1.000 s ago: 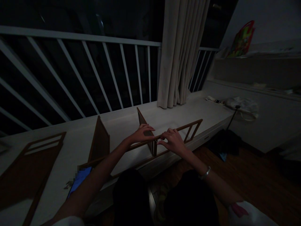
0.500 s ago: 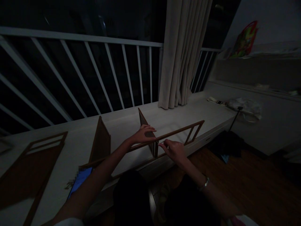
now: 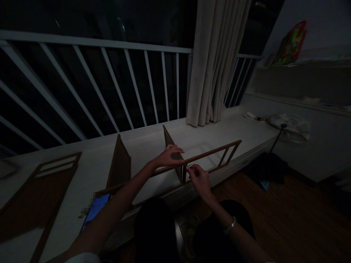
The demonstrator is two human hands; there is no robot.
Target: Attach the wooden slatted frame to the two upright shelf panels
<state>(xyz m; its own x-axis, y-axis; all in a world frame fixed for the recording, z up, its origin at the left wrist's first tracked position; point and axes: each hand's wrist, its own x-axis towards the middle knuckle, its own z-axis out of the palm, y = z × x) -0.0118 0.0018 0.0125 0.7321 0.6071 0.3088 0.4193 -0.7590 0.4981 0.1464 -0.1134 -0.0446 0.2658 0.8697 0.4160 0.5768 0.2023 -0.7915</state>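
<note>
A brown wooden frame stands on its long edge along the front of the white ledge, with upright panels joined behind it. My left hand is closed over its top rail, where one upright panel meets it, fingers on the far side. Just right of that joint, my right hand pinches with thumb and forefinger close to the post. A small pale thing shows at the fingertips, too dark and tiny to name. Another upright panel stands farther left.
A separate wooden panel with slats lies on the ledge at left. A lit phone is beside my left forearm. White railings and a curtain stand behind. A dark bag lies on the floor at right.
My right hand has turned at the wrist and its fingers have drawn upright near the joint. My left hand keeps its place on the rail. The view has shifted slightly.
</note>
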